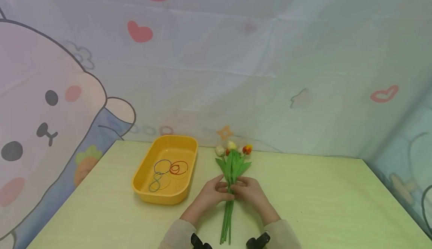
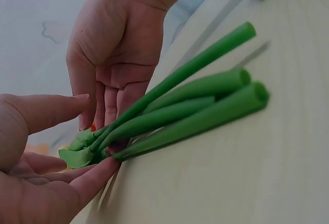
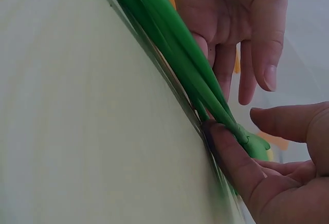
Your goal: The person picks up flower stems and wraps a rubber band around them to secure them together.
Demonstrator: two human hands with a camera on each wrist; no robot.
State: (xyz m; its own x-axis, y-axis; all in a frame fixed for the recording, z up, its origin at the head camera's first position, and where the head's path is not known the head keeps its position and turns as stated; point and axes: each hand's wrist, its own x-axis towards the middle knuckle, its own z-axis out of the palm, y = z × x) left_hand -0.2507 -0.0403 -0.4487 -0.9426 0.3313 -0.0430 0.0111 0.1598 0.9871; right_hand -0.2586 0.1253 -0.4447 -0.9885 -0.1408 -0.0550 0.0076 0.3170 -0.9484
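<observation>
A bunch of artificial tulips [image 1: 233,166], with white, yellow and red-orange heads and green stems [image 2: 180,100], lies on the table, its heads toward the back. My left hand [image 1: 214,194] is at the left side of the stems, its fingertips touching them low by the table. From the other side my right hand [image 1: 251,192] reaches the stems below the leaves, one finger [image 3: 234,154] against them. In the wrist views both thumbs stand apart from the stems, and the fingers are fairly straight. Part of the stems is hidden behind the fingers.
To the left of the flowers stands a yellow tray [image 1: 140,187] holding several coloured rubber bands [image 1: 179,162]. The pale table [image 1: 330,200] ends at a printed cloth backdrop [image 1: 216,54] behind. A dark cable [image 1: 424,207] hangs at the far right edge.
</observation>
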